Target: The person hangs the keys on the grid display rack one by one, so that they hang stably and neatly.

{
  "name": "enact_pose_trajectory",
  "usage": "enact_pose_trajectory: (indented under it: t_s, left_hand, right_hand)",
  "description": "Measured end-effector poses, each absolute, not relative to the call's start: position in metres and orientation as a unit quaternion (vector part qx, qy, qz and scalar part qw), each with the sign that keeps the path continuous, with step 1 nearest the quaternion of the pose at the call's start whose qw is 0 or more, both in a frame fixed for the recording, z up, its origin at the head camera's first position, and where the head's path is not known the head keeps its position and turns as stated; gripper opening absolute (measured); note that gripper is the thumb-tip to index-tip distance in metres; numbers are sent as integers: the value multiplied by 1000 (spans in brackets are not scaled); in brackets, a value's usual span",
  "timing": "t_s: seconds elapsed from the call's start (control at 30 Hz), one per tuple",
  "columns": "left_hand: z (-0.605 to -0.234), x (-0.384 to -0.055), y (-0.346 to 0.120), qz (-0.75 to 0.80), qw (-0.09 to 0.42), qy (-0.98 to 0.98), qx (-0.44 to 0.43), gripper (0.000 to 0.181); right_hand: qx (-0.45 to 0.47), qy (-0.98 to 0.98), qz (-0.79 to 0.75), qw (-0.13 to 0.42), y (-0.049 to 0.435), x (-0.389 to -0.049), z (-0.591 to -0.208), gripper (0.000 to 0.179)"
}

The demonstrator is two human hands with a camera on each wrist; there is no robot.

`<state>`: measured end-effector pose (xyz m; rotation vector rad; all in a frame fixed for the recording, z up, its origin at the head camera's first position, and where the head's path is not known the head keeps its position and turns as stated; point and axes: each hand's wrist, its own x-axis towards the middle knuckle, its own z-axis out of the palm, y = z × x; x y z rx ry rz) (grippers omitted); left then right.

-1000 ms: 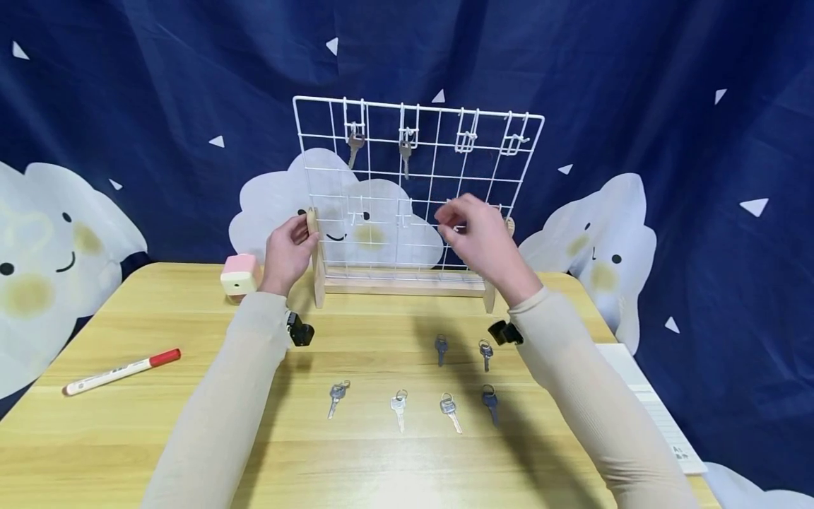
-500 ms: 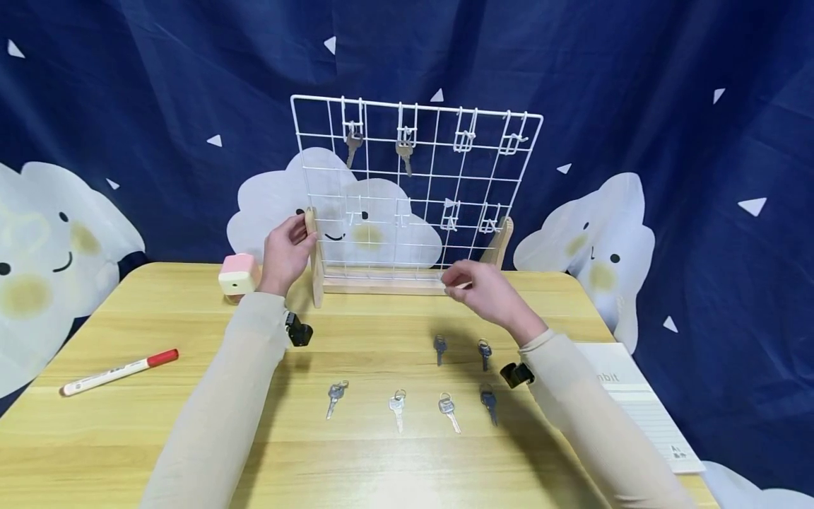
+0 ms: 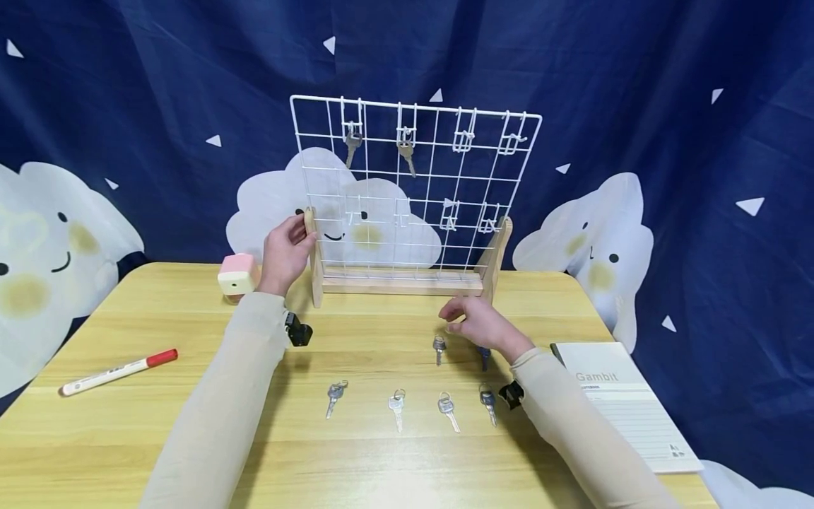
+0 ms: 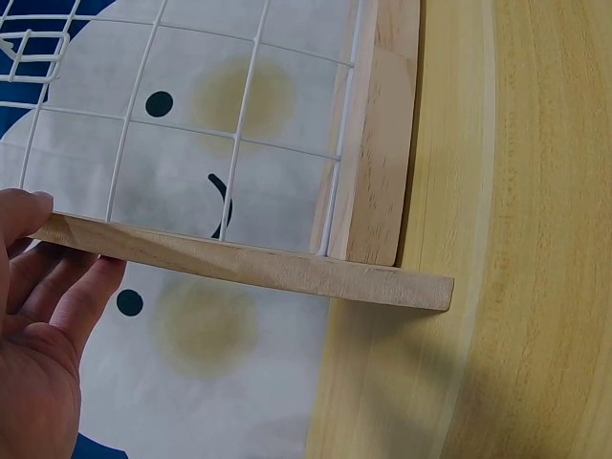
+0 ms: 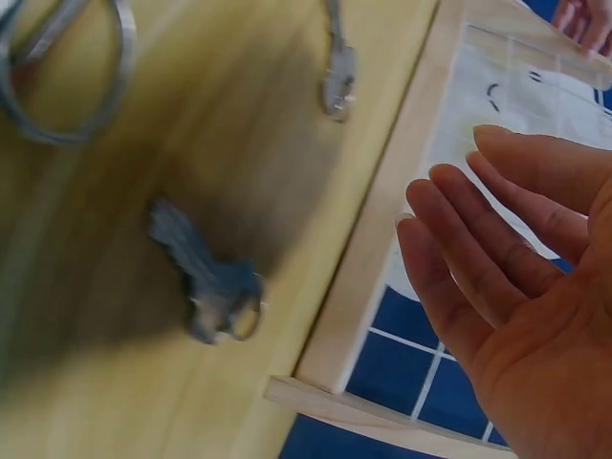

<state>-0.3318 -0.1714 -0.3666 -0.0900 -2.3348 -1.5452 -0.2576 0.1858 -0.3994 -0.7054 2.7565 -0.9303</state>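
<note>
Keys (image 3: 406, 149) hang on two upper hooks (image 3: 407, 129) of the rack (image 3: 400, 284); six more lie unhung on the table (image 3: 356, 466). Your left hand (image 3: 287, 256) grips the wooden post (image 4: 268, 265); your right hand (image 3: 477, 324), fingers relaxed and empty, hovers near the back pair.

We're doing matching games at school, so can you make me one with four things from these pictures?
1. marker
2. notebook
3. left hand
4. right hand

A. grips the wooden stand
B. has a red cap
C. hovers over the table, holding nothing
D. says "Gambit"

Pairs: 1-B, 2-D, 3-A, 4-C
</note>
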Motion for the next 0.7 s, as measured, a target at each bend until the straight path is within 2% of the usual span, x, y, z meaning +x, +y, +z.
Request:
enact_pose_trajectory:
  t_s: [0.43, 0.7]
  left_hand:
    - [-367, -332, -172, -550, 171, -817, -35, 47]
    - [-368, -332, -171, -545, 169, -820, -35, 47]
  right_hand:
    - [-249, 930, -254, 88, 181, -258, -421, 22]
    - [-265, 938, -209, 85, 174, -259, -429, 15]
